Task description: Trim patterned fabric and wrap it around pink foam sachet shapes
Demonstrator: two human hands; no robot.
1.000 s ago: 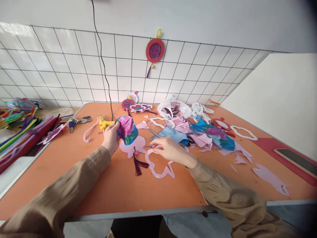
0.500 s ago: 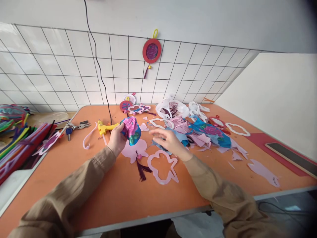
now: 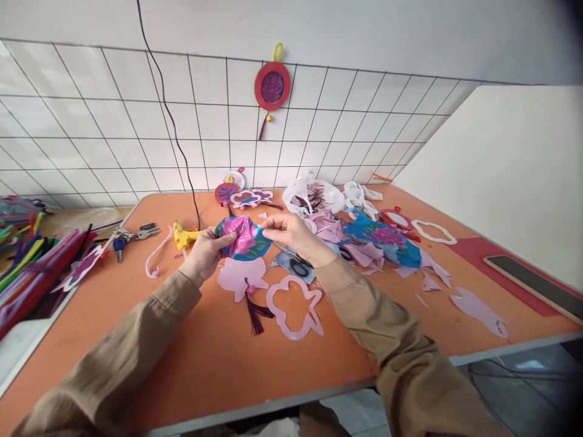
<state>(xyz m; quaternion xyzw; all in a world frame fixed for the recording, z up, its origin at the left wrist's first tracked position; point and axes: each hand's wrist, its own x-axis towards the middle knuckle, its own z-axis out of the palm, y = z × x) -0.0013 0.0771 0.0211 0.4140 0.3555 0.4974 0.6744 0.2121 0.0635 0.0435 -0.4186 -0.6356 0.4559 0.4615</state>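
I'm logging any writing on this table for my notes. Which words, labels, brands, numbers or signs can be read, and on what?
Readable text: none.
Pink paper cutout at the right: small dark marks near its lower end, possibly writing, too small and blurred to read.
Held flowered cloth and yellow glue gun: no lettering I can make out.

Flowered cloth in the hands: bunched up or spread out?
Mostly spread, pink flower showing: the left hand holds one side of the cloth, the right hand pinches the other.
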